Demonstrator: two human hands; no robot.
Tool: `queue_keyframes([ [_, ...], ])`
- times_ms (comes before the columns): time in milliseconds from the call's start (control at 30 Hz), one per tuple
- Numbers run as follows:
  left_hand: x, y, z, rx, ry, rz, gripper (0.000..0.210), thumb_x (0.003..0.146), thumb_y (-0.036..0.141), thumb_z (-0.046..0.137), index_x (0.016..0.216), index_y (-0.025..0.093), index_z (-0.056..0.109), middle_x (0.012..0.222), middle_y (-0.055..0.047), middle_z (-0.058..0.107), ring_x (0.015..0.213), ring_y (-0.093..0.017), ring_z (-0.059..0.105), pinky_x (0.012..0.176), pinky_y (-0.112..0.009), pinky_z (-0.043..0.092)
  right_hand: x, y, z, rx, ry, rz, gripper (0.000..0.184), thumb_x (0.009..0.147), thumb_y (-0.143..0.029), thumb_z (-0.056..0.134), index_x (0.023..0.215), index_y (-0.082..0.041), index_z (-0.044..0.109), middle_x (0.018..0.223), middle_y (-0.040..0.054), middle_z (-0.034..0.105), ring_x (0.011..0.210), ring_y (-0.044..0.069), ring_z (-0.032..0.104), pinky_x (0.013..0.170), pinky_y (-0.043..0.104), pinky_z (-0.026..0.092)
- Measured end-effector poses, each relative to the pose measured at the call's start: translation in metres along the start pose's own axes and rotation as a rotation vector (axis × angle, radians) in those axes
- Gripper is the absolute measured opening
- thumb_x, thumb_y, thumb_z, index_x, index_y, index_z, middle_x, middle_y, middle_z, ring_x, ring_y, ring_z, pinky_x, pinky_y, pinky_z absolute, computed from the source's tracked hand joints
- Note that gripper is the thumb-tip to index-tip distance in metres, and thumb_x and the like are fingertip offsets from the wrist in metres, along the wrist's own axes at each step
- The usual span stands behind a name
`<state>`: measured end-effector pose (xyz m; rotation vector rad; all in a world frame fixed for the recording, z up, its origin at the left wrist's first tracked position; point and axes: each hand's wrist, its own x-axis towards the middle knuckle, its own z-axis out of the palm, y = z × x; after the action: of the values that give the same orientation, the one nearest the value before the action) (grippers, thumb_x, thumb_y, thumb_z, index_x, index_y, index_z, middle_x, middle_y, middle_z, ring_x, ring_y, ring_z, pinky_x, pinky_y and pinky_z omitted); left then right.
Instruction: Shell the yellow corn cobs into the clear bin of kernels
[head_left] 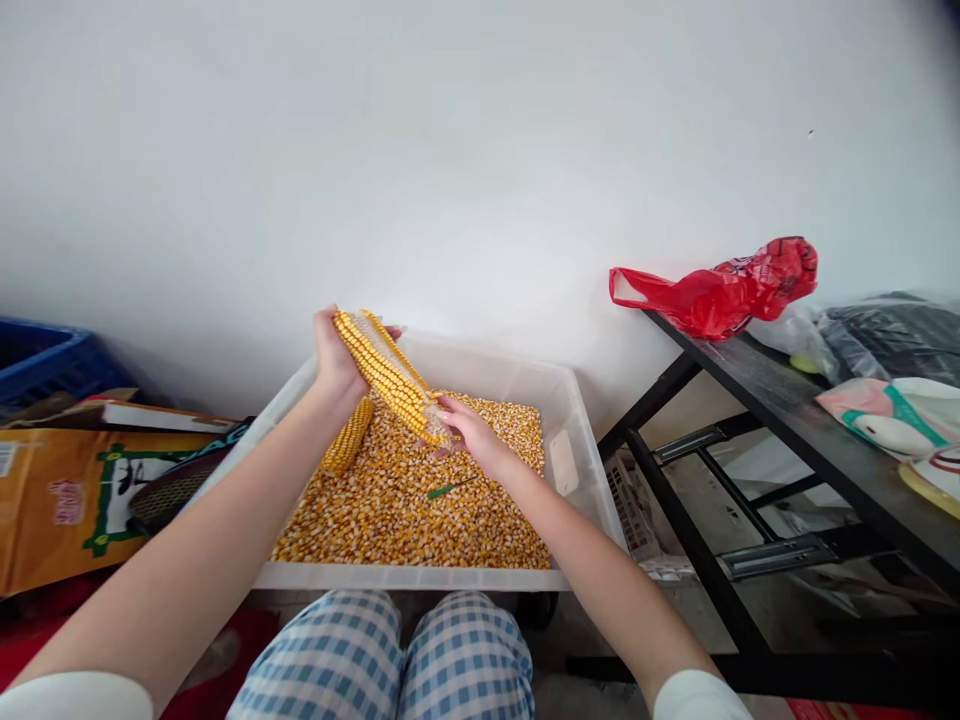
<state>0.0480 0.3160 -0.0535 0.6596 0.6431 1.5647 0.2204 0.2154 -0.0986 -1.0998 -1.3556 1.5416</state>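
A yellow corn cob [390, 380] is held slantwise above a translucent plastic bin [517, 365]. One strip along the cob is stripped of kernels and looks pale. My left hand [337, 360] wraps around its upper left end. At the lower right end, my right hand [472, 435] grips the cob with its fingers and thumb. Loose corn kernels [405, 530] fill much of the bin. A second corn cob [349, 438] lies on the kernels below my left hand. A thin tool with a green handle [442, 491] rests on the kernels below my right hand.
To the right stands a black-framed table [795, 420], bearing a red plastic bag [720, 290] and other bags. A blue crate [52, 365] and an orange-brown printed box [60, 500] are at the left. Behind the bin is a white wall [450, 150]. My knees touch or nearly touch the near rim.
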Motion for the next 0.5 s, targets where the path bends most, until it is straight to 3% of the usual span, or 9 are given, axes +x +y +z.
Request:
queue_keyframes([
  [133,-0.006,-0.004,0.006,0.003,-0.012,-0.05,0.045,0.076,0.055,0.033,0.075,0.015,0.054,0.061,-0.009,0.063,0.063,-0.021,0.063,0.06,-0.029,0.051,0.001,0.003,-0.001,-0.265,0.145,-0.12,0.041,0.078,-0.046,0.051,0.11,-0.021,0.055,0.11,0.0057,0.06,0.103,0.02,0.055,0.082,0.032,0.047],
  [300,-0.014,-0.008,0.013,0.046,-0.021,-0.096,0.043,0.075,0.054,0.036,0.072,0.015,0.054,0.058,-0.009,0.062,0.06,-0.02,0.062,0.056,-0.028,0.05,0.004,0.013,-0.003,-0.561,0.2,-0.239,0.035,0.083,-0.026,0.04,0.113,-0.02,0.056,0.112,0.0055,0.06,0.102,0.018,0.054,0.092,0.034,0.04],
  [400,-0.014,-0.01,0.013,0.054,-0.028,-0.095,0.044,0.074,0.054,0.037,0.071,0.015,0.054,0.058,-0.009,0.063,0.06,-0.021,0.063,0.054,-0.028,0.049,0.006,0.017,-0.005,-0.543,0.201,-0.233,0.036,0.082,-0.02,0.038,0.113,-0.021,0.056,0.109,0.0033,0.061,0.1,0.016,0.055,0.09,0.032,0.04],
  [500,-0.013,-0.012,0.013,0.053,-0.023,-0.105,0.043,0.073,0.055,0.038,0.071,0.015,0.054,0.058,-0.009,0.063,0.06,-0.021,0.063,0.054,-0.028,0.049,0.006,0.016,-0.004,-0.426,0.176,-0.241,0.033,0.087,-0.035,0.036,0.108,-0.022,0.058,0.1,0.0022,0.063,0.092,0.015,0.056,0.083,0.029,0.043],
])
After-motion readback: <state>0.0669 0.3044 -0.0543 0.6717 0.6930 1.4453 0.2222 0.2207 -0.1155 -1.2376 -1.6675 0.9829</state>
